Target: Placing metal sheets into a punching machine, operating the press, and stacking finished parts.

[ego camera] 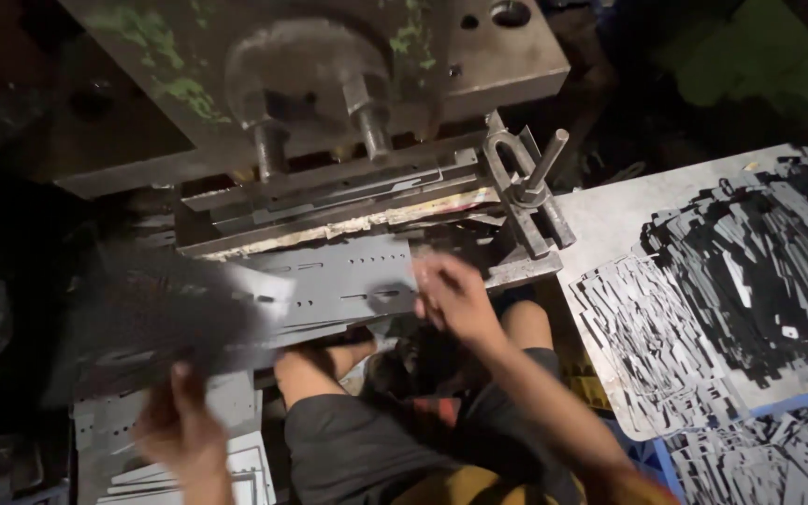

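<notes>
The person is feeding a thin, punched metal sheet (339,281) into the old press (329,112), judging by its place just below the die. The right hand (455,297) is pinching the sheet's edge beside the press; the left hand (180,430), blurred, seems to be gripping its near end. Next, the sheet needs squaring under the die. Flat grey offcuts (722,299) are lying right of the press.

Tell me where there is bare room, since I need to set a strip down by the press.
Bare patch: the near-left corner of the side table, between the press clamp and the heaped strips. The press bed is crowded by a punched sheet and the right hand.
</notes>
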